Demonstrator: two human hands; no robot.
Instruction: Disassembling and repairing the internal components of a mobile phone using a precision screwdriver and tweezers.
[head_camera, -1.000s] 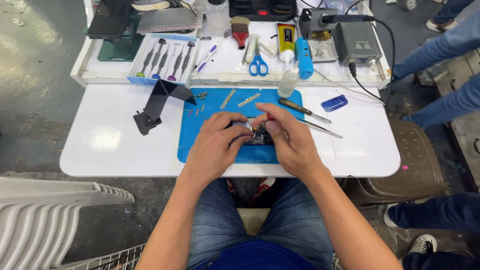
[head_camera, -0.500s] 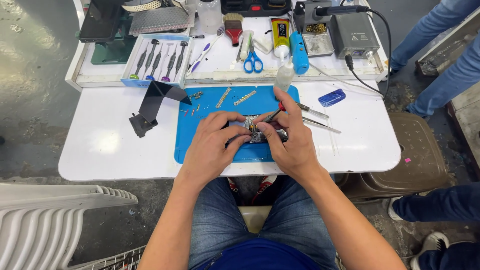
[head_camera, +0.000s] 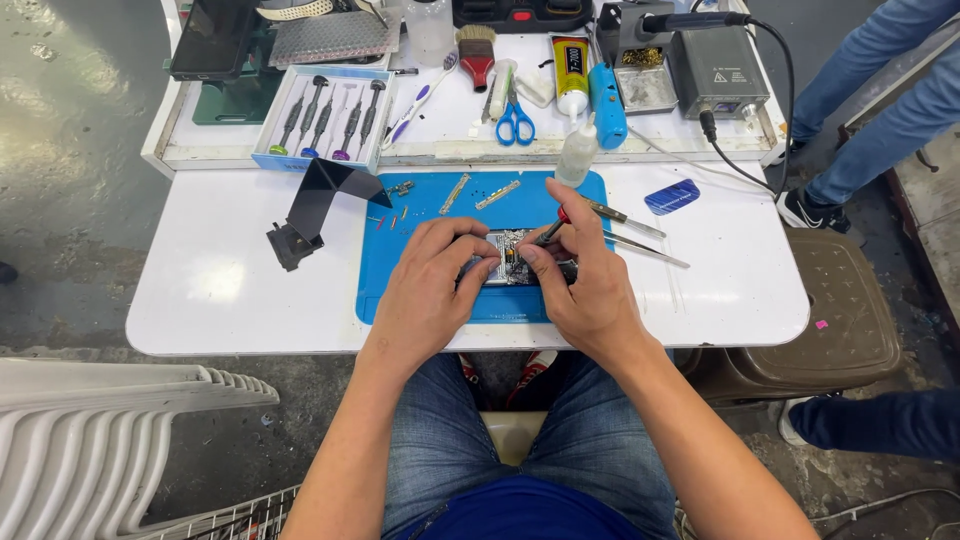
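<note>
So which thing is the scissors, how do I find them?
Look at the raised white shelf along the back of the table, past the blue mat. Near its middle, beside a red-handled brush, lie the scissors. Nothing else there has two round blue finger loops.

Bare desk (head_camera: 230, 300) lies open at nine o'clock of the left hand (head_camera: 425, 290), past the black bent bracket (head_camera: 315, 205) at ten. At three o'clock of the right hand (head_camera: 590, 285), two metal tools (head_camera: 640, 235) bar the way, with bare desk beyond. Twelve o'clock is crowded: small parts, a dropper bottle (head_camera: 577, 155), scissors (head_camera: 515, 125).
</note>
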